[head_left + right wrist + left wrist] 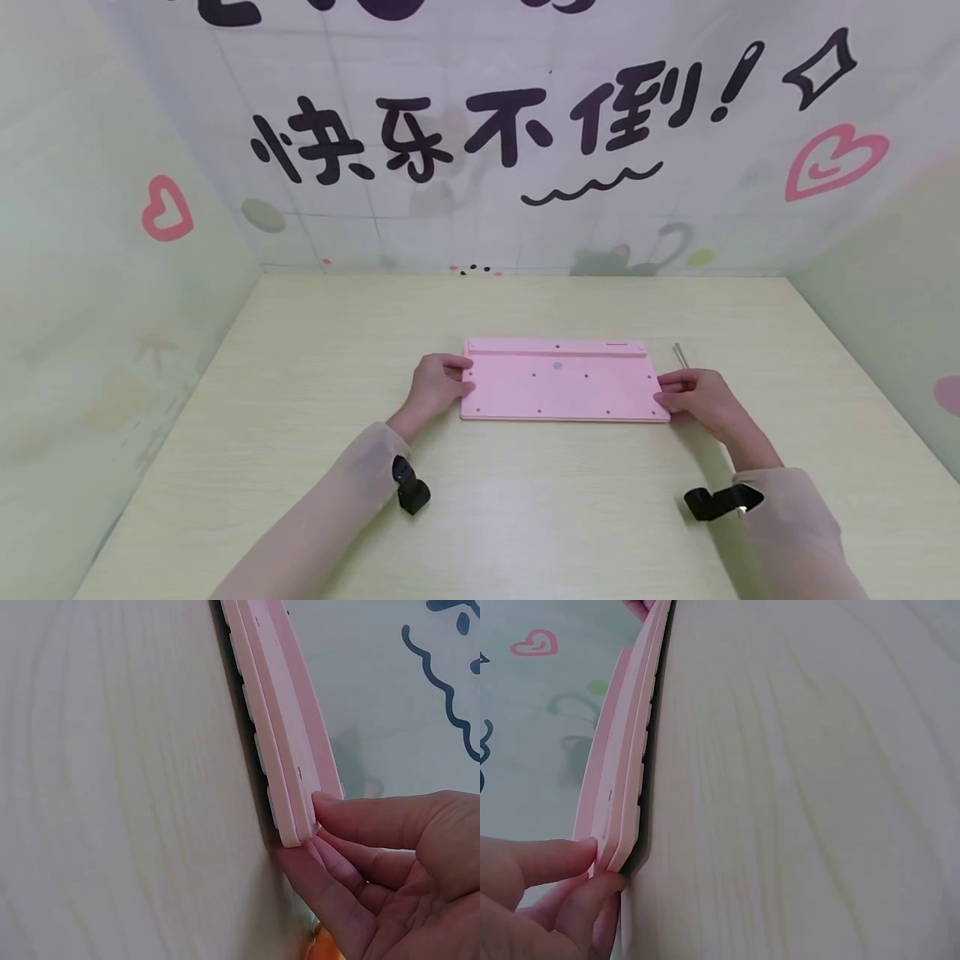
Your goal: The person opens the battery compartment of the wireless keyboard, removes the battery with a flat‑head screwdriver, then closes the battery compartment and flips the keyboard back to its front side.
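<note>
A pink keyboard (558, 392) lies with its underside up, showing several small dark screw heads and a raised ridge along its far edge. My left hand (435, 385) pinches its left end between thumb and fingers; the left wrist view shows the fingertips (585, 855) at the corner. At the opposite end my right hand (697, 400) pinches the keyboard's edge the same way. In the right wrist view, the keycaps (260, 754) face the table, close above it. A thin metal rod (680, 356) lies behind the right hand, partly hidden.
The light wooden table (525, 517) reaches back to a white printed curtain (450, 233) with dark lettering. Similar printed cloth walls stand at left and right. An orange object (324, 946) peeks out below the right hand in the right wrist view.
</note>
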`<state>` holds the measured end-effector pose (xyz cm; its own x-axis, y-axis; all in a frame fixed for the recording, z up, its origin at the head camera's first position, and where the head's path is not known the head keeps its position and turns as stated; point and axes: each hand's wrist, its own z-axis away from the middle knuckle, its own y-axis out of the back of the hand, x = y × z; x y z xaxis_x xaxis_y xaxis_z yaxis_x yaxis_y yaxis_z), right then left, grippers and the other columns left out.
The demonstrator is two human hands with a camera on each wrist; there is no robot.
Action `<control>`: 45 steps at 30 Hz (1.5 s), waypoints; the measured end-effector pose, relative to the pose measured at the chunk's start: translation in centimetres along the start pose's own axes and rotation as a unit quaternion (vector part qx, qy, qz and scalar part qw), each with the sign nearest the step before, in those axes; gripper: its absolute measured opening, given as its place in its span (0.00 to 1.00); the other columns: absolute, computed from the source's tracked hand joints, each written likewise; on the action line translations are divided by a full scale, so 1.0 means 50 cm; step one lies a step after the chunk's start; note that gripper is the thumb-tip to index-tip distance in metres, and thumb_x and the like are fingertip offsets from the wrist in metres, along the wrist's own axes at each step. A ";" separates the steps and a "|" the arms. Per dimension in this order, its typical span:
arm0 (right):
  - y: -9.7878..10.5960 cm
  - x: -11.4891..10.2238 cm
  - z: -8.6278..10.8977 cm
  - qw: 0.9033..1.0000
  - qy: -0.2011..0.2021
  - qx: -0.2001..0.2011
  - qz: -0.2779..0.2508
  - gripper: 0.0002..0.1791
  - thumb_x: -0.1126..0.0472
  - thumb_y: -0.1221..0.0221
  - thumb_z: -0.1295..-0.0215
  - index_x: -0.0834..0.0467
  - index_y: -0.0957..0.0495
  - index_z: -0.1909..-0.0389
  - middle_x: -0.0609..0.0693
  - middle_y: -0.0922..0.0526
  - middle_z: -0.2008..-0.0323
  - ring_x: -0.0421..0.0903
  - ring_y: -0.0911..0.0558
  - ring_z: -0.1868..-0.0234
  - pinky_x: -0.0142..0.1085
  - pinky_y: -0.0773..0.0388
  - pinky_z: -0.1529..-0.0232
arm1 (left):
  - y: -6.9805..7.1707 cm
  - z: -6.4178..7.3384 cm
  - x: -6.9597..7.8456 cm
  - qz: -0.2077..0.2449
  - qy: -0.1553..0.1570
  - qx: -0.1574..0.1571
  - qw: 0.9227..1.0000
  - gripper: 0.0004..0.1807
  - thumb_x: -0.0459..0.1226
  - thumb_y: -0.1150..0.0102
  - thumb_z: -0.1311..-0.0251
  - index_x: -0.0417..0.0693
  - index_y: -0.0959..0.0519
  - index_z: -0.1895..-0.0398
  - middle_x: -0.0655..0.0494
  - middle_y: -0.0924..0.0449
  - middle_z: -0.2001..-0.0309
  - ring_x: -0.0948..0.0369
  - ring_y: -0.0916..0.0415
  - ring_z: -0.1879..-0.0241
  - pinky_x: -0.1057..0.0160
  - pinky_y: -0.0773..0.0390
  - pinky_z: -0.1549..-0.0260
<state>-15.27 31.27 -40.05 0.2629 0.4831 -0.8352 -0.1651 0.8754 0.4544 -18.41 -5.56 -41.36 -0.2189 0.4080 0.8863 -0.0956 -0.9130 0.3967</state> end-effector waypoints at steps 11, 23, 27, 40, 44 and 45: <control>0.000 -0.006 -0.002 1.000 -0.015 -0.001 0.009 0.25 0.69 0.39 0.44 0.78 0.34 0.49 0.57 0.22 0.66 0.43 0.22 0.72 0.37 0.21 0.70 | -0.003 -0.001 0.001 -0.023 0.006 0.009 1.000 0.17 0.26 0.33 0.56 0.41 0.19 0.58 0.50 0.23 0.67 0.57 0.27 0.67 0.67 0.24 0.70; 0.002 -0.013 -0.004 0.999 -0.041 0.004 0.006 0.25 0.69 0.39 0.43 0.78 0.34 0.48 0.52 0.21 0.70 0.42 0.21 0.73 0.38 0.21 0.69 | -0.004 0.009 0.013 -0.036 0.003 0.014 0.999 0.17 0.26 0.33 0.55 0.41 0.20 0.58 0.50 0.23 0.67 0.57 0.26 0.67 0.67 0.24 0.69; -0.003 -0.015 -0.003 0.999 -0.042 0.016 0.023 0.24 0.69 0.39 0.44 0.77 0.33 0.49 0.53 0.21 0.69 0.42 0.22 0.74 0.37 0.21 0.70 | -0.004 0.013 0.017 -0.038 0.001 0.015 0.999 0.17 0.26 0.33 0.54 0.41 0.20 0.57 0.50 0.23 0.66 0.57 0.26 0.67 0.67 0.23 0.70; -0.005 -0.011 0.002 0.997 -0.059 0.041 0.031 0.26 0.68 0.37 0.45 0.75 0.32 0.47 0.55 0.21 0.67 0.42 0.23 0.73 0.35 0.21 0.71 | 0.010 0.001 0.048 -0.058 -0.038 -0.010 0.998 0.16 0.23 0.37 0.55 0.38 0.19 0.59 0.47 0.25 0.65 0.57 0.30 0.68 0.69 0.27 0.77; -0.010 -0.015 0.002 0.996 -0.058 0.049 0.043 0.25 0.68 0.38 0.45 0.74 0.31 0.47 0.56 0.21 0.66 0.42 0.23 0.74 0.36 0.21 0.71 | 0.006 -0.010 0.078 -0.059 -0.046 -0.021 0.997 0.16 0.23 0.39 0.53 0.38 0.20 0.58 0.47 0.26 0.63 0.57 0.27 0.71 0.68 0.25 0.77; -0.011 -0.015 0.002 0.996 -0.057 0.050 0.045 0.25 0.68 0.38 0.45 0.74 0.31 0.47 0.56 0.21 0.66 0.42 0.23 0.74 0.36 0.21 0.71 | 0.004 -0.011 0.086 -0.060 -0.048 -0.026 0.997 0.16 0.23 0.40 0.52 0.38 0.20 0.58 0.48 0.26 0.63 0.57 0.27 0.72 0.68 0.24 0.77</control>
<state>-15.31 30.44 -39.63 0.3589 0.5536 -0.7515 -0.0985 0.8231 0.5593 -19.92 -3.96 -37.59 -0.1083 0.5109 0.8528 -0.1661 -0.8551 0.4912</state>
